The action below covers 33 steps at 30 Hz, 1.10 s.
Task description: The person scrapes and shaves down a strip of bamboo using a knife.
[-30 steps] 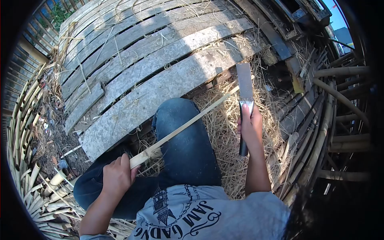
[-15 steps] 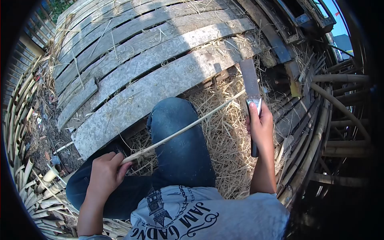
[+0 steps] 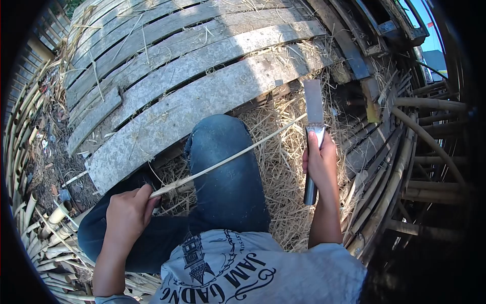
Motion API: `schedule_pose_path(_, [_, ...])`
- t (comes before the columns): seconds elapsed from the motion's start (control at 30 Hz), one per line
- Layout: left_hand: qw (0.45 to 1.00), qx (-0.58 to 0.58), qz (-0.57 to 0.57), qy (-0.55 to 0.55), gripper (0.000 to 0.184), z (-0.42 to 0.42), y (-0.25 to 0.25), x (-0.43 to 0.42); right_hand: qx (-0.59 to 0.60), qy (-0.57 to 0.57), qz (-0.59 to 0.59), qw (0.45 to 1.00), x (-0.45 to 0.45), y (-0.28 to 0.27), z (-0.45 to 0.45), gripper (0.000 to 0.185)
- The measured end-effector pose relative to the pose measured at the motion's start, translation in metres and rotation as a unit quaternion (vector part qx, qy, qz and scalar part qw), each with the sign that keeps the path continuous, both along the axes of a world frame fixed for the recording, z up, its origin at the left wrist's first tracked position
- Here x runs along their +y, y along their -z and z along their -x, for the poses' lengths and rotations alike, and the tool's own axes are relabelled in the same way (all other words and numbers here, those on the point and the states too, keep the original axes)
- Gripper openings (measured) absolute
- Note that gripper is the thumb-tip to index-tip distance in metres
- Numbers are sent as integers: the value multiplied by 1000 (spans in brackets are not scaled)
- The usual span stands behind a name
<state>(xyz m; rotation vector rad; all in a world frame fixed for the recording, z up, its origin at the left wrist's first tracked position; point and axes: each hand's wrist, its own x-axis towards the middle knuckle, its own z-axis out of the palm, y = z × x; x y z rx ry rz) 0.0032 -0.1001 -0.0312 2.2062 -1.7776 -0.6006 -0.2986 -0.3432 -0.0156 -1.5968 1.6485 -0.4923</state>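
Note:
A thin pale bamboo strip [image 3: 223,161] runs slantwise across my raised knee, its far end beside the knife. My left hand [image 3: 128,212] is closed round the strip's near end, at the lower left. On the right, my right hand [image 3: 320,158] grips the dark handle of a broad flat-bladed knife [image 3: 314,101], the thumb pressed on the metal at the base of the blade. The blade points away from me, and the strip's tip lies at its left edge, near the handle. Whether strip and blade touch, I cannot tell.
A slatted wooden platform [image 3: 167,112] spans the upper part of the view. Shavings [image 3: 288,202] cover the ground beneath my knee. Bamboo poles are stacked along the left, and more poles [image 3: 430,104] stand at the right. A grey shirt covers my torso.
My left hand has moved left and slightly down with the strip, which now looks narrower. The knife went right and tilted, then came back part of the way, upright again.

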Motion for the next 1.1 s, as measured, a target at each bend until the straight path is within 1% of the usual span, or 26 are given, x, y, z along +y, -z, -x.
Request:
schedule_pose_path(0.1, [1000,-4,-1,0,20,-1,1,0,-21,24,-34,999,5,-3,0,27])
schedule_pose_path(0.37, [998,49,-33,-12,20,-2,1,3,-66,17,-45,997,13,2,1,29])
schedule_pose_path(0.43, [996,80,-43,0,19,-1,3,3,-82,5,-69,994,21,2,-3,28])
schedule_pose_path(0.53, [997,75,-34,-9,19,-1,4,3,-90,10,-72,993,22,3,4,27])
schedule_pose_path(0.57, [996,76,-35,-10,19,-2,4,3,-79,4,-73,994,21,-4,3,27])
schedule_pose_path(0.6, [996,82,-39,-6,19,-2,5,3,-69,-25,-58,996,16,-3,13,28])
schedule_pose_path(0.67, [995,91,-43,1,20,-2,6,2,-16,-27,-54,998,3,-12,17,31])
schedule_pose_path(0.7, [993,102,-52,-15,19,0,5,2,-20,-35,-31,999,-4,-13,19,33])
schedule_pose_path(0.73, [991,114,-60,-32,20,1,4,1,-27,-12,-15,999,-9,-10,18,33])
schedule_pose_path(0.87, [991,109,-72,-33,20,0,0,-1,-55,-120,-148,980,22,-11,-9,29])
schedule_pose_path(0.93, [990,121,-65,-21,21,0,3,-1,-42,-144,-156,976,17,-18,-7,29])
schedule_pose_path(1.0, [991,118,-62,-23,21,1,4,0,-45,-52,-93,993,3,-12,-1,29])
schedule_pose_path(1.03, [991,115,-56,-31,21,2,4,0,-22,-29,-46,998,-3,-8,2,29])
schedule_pose_path(1.07, [991,119,-55,-32,21,2,4,0,-19,-30,-45,998,1,-9,1,29])
schedule_pose_path(1.1, [991,115,-56,-35,21,2,2,0,-10,-62,-44,997,8,-9,-4,29])
